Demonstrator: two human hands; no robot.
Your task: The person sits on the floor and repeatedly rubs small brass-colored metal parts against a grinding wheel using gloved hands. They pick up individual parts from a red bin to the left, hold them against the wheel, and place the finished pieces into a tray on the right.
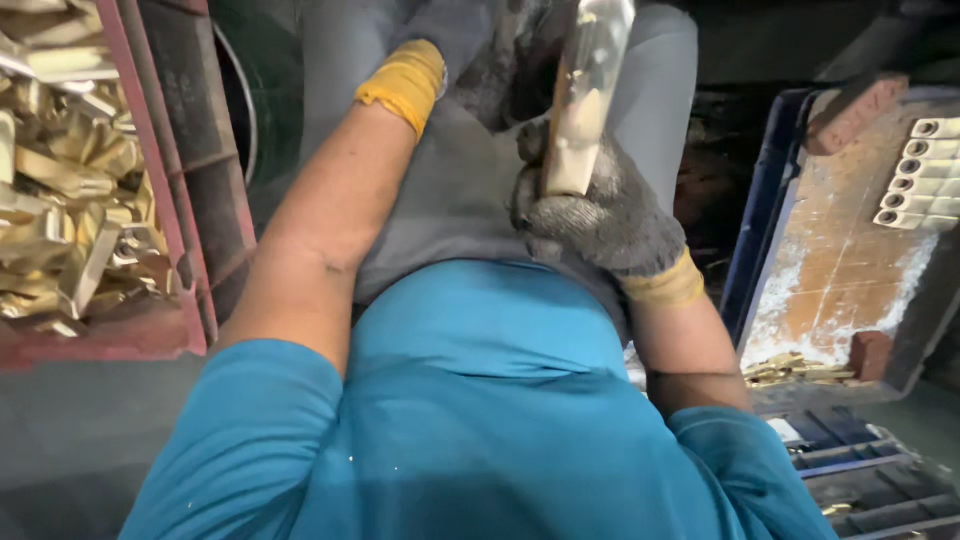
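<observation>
Closest in, the teal shirt (480, 400) fills the bottom of the view, both forearms running up from it. The right hand (600, 215), in a grey knit glove with a yellow cuff, has its fingers (560, 215) wrapped tight round the lower end of a pale wooden handle (585, 90). The grip sits low on the shaft, which rises up and slightly right from the knuckles, probably for leverage, though whatever caps the top is out of view.

Further up, the left hand (455, 50) reaches ahead over the grey trousers (450, 190). Only its yellow cuff and a bit of grey glove show; the fingers are blurred and cut off, so I cannot tell whether they are closed or spread.

Out to the left of that hand sits a red crate (165, 200) heaped with shiny brass pieces (60, 180), within an arm's swing. Right of the gripping fingers, a blue tray (760, 230) carries a worn board (840, 260) with a neat row of pale ringed parts (925, 175) at its far corner, and a few brass bits (795, 370) at its near edge.
</observation>
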